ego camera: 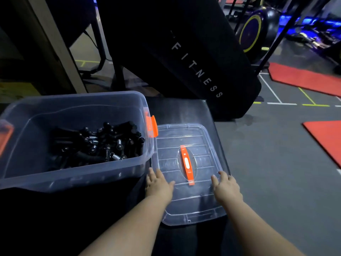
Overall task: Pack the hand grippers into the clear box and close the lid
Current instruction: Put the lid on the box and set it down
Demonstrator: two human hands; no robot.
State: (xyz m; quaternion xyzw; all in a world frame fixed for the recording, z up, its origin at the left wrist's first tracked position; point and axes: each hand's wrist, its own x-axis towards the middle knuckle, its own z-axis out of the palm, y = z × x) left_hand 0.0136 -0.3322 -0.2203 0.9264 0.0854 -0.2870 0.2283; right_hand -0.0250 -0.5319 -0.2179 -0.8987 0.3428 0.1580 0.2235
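Note:
The clear box (pixel 77 174) stands open at the left, with orange latches on its ends. Several black hand grippers (pixel 99 143) with metal springs lie piled inside it. To its right the clear lid (pixel 186 204) lies flat, its orange handle (pixel 186 164) facing up. My left hand (pixel 158 185) lies on the lid's left edge with fingers straight. My right hand (pixel 226 188) lies on the lid's right side, fingers spread and relaxed. Neither hand holds anything.
The box and lid sit on a dark padded bench (pixel 180 109). A black punching bag (pixel 184 52) marked FITNESS leans behind them. Red mats (pixel 304 80) and exercise machines (pixel 258 32) stand on the grey floor to the right.

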